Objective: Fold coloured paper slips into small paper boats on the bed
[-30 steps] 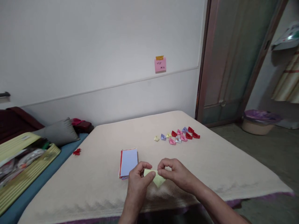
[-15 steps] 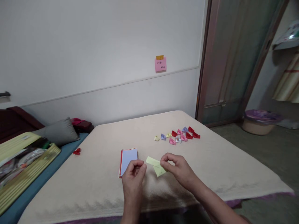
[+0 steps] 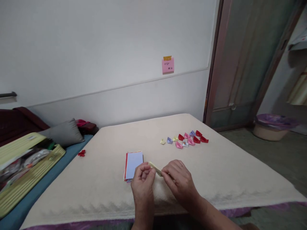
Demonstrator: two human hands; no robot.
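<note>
1. Step in hand, as I read it: a fold is being worked on the yellow paper (image 3: 154, 168). It sits btw both hands, near the front edge of the cloth-covered bed (image 3: 227, 172).
2. The paper is already folded narrow. Only its left end shows; the rest is hidden under the right fingers. Can't tell if it touches the cloth or hangs just above it.
3. Left hand (image 3: 143, 179): fingers curled in, thumb & index together, clamped on the paper's left end. No gap visible.
4. Right hand (image 3: 179, 183): fingers bunched, tips pressed onto the paper's right part. Thumb is hidden, so I judge this a pinch from how the fingers sit.
5. What the handling calls for, imo: the piece is small & light, so it needs 2 firm pinches and lined-up edges before any crease gets pressed. With only 1 hand on it, it could spring open.
6. Around:
   - Stack (image 3: 133, 161) of sheets, pale blue on top w/ red edges, just left of the left hand, not touching.
   - Folded pieces (image 3: 185, 140) in red, pink, lilac & yellow, in a row farther back right, well apart.
   - 1 red piece (image 3: 82, 153) off to the left, on the blue sheet.
</note>
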